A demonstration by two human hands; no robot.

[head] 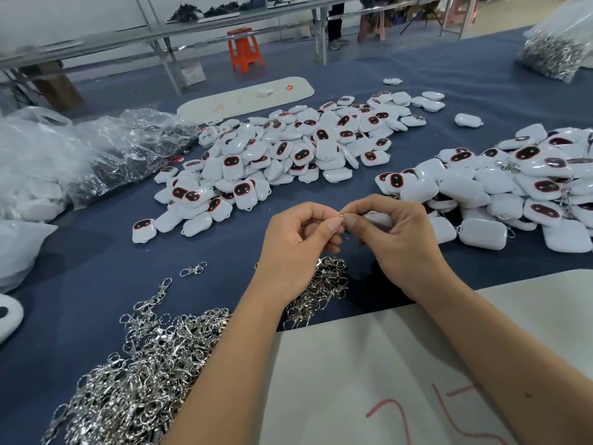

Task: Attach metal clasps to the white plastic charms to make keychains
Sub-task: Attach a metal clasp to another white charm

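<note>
- Even, soft overhead light, fairly bright; the hands cast only faint shadows on the blue table cloth beneath them.
- Glare glints off the clasp pile left of the forearms.
- Wide-angle bending curves the far edges; the background is soft.

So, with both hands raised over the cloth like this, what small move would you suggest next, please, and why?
Probably ease the metal clasp onto the loop of the white charm. The left hand and the right hand meet fingertip to fingertip, pinching the clasp between them, and the charm sits in the right hand. Whether the clasp is hooked on yet is too small to tell.
</note>
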